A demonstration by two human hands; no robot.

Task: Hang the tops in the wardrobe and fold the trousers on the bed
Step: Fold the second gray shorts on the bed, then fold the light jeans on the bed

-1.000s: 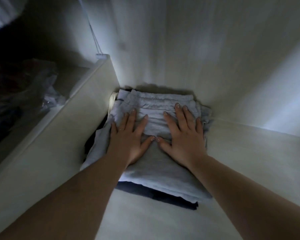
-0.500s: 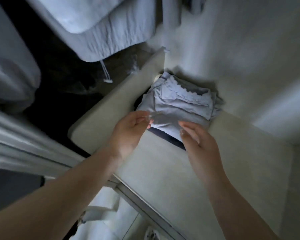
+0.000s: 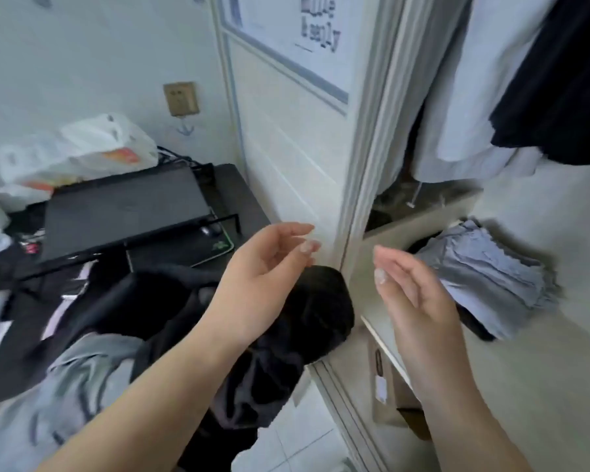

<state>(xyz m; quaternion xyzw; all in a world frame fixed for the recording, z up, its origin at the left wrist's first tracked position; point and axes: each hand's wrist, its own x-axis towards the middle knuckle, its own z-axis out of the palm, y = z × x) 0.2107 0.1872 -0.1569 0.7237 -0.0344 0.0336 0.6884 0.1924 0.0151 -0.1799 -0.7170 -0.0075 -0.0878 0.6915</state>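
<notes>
- Trousers [image 3: 484, 277]: folded soft grey stack, rumpled edges, lying on the pale wardrobe shelf [image 3: 542, 369] at right.
- Left hand [image 3: 263, 267]: we see loosely curled fingers, holding nothing.
- Right hand [image 3: 409, 287]: relaxed, holding nothing.
- Dark garment beneath the stack is mostly hidden.

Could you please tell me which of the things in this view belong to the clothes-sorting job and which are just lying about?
Part of the job:
folded grey trousers on the wardrobe shelf
hanging tops
left hand, empty
right hand, empty

Just lying about:
plastic bag
black monitor stand
mouse pad
wall socket
</notes>
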